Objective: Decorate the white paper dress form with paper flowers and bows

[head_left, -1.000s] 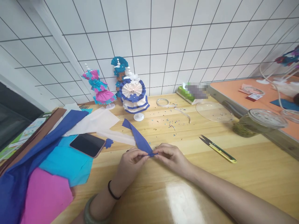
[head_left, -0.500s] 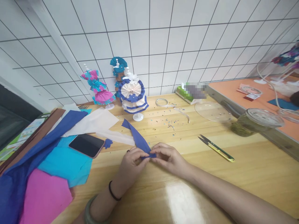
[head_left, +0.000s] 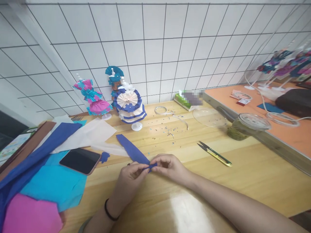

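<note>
A long strip of blue crepe paper (head_left: 134, 149) runs from the table's middle to my fingers, where its near end is bunched into small folds. My left hand (head_left: 133, 178) pinches this end between thumb and fingers. Close beside it, my right hand (head_left: 170, 167) grips the same folded end with thumb and forefinger. To the left lies a small blue paper flower (head_left: 105, 157), next to a dark-screened phone (head_left: 80, 160). Yellow-handled thread snips (head_left: 215, 153) rest on the table to the right of my hands.
Paper dress figures on stands, one blue and white (head_left: 130, 106), one pink and teal (head_left: 97, 103), stand by the tiled wall. Crepe sheets, including turquoise (head_left: 55, 181) and pink (head_left: 32, 215), cover the left. A glass jar (head_left: 243, 127) and tape roll (head_left: 160, 110) are farther back.
The view has shifted slightly right, so most things appear farther left. My hands still hold the strip, and its folded end now sits at a different angle between my fingertips.
</note>
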{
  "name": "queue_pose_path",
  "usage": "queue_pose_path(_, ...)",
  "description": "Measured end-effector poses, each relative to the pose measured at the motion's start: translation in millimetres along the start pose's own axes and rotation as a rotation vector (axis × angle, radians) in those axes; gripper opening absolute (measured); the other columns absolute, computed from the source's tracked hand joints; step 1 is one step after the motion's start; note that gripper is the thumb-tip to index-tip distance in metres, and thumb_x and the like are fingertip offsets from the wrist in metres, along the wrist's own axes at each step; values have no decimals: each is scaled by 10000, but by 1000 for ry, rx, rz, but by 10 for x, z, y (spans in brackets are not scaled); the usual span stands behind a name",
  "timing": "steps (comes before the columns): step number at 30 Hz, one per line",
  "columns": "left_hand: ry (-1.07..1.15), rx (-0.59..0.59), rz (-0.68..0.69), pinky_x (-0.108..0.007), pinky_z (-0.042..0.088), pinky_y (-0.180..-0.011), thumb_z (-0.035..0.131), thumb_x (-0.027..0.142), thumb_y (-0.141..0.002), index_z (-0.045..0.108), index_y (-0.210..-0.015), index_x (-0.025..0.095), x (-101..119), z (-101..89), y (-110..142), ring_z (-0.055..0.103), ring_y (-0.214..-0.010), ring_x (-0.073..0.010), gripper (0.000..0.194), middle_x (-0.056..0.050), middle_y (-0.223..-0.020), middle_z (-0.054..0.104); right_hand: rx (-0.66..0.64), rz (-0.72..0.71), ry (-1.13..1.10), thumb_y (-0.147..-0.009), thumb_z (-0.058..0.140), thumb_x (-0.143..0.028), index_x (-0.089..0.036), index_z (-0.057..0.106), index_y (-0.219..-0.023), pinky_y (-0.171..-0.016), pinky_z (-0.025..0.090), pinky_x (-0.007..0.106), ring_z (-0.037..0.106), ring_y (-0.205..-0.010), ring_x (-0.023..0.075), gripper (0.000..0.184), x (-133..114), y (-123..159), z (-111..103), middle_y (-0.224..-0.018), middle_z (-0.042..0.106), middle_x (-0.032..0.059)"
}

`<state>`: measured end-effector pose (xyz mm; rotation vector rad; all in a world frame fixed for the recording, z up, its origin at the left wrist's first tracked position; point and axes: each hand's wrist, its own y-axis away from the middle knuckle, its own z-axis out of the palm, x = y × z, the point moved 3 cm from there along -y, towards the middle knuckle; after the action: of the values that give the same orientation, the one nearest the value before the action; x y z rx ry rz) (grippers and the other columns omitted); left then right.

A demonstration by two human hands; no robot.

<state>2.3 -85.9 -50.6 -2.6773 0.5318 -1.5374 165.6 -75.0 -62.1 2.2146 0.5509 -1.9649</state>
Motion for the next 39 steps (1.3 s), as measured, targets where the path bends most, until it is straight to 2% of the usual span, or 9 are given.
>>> queue_pose_path(4,35,-10,-43,-242,482,-611,576,246,-755,699,-787,194,-17,18,6,612,-651,-146,137,-28,-726,691,-31,69,-34,-751,621,-371,-147,666,-802,-619,470,245,571,-654,115,233,18,17,17,-737,657,34)
queue_pose_path(11,65,0,-87,-236,501,-617,584,232,-737,695,-755,190,37,-4,-6,636,-663,-152,120,-22,-732,708,-20,91,-86,-721,650,-365,-155,677,-772,-616,472,245,579,-647,116,217,14,16,-7,-724,667,32)
queue_pose_path(17,139,2,-159,-238,518,-616,594,236,-723,686,-771,179,8,-11,5,650,-669,-158,120,-29,-756,716,-3,153,-207,-688,679,-354,-143,676,-825,-515,444,213,542,-497,78,251,58,4,-23,-584,625,-7)
queue_pose_path(22,227,8,-224,-241,519,-641,607,242,-706,666,-788,163,-28,-6,7,653,-702,-163,128,-47,-780,714,4,180,-254,-682,688,-319,-140,676,-797,-524,448,211,553,-486,72,213,82,11,-34,-588,628,-7)
queue_pose_path(31,430,24,-285,-196,476,-600,610,204,-671,605,-751,159,-58,1,-4,608,-643,-114,92,-16,-696,677,-1,165,-272,-688,683,-334,-150,686,-798,-550,463,227,578,-508,85,215,80,5,-67,-659,663,16)
queue_pose_path(39,458,-16,-355,-179,420,-572,607,220,-664,597,-735,148,10,-24,-17,539,-587,-86,102,17,-621,626,-32,167,-276,-717,657,-336,-152,682,-808,-566,449,228,575,-538,92,207,51,2,-79,-648,647,10)
